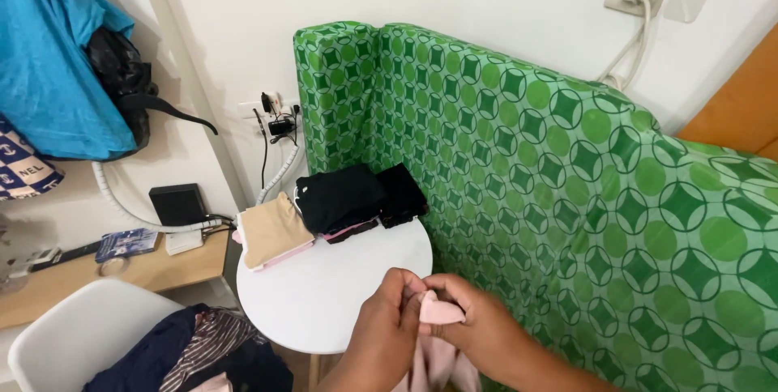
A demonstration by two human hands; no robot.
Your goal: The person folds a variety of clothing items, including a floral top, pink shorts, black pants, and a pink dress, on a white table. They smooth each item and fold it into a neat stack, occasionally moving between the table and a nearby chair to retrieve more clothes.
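Both hands meet at the bottom middle of the head view, pinching a pale pink garment (438, 311) between them. My left hand (386, 329) grips its left side and my right hand (476, 329) grips its top right, fingers curled over the fabric. More pink cloth hangs down below the hands. They hover at the near edge of a small round white table (340, 287). On the table's far side lie a folded beige and pink pile (271, 230), a folded black stack (339, 196) and a smaller black folded piece (403, 193).
A mattress in a green patterned cover (567, 165) leans on the wall to the right. A white chair (81, 331) with dark and striped clothes (194, 351) stands at lower left. A wooden shelf (121, 266) holds a black box, cables and small items. Blue cloth and a black bag hang at upper left.
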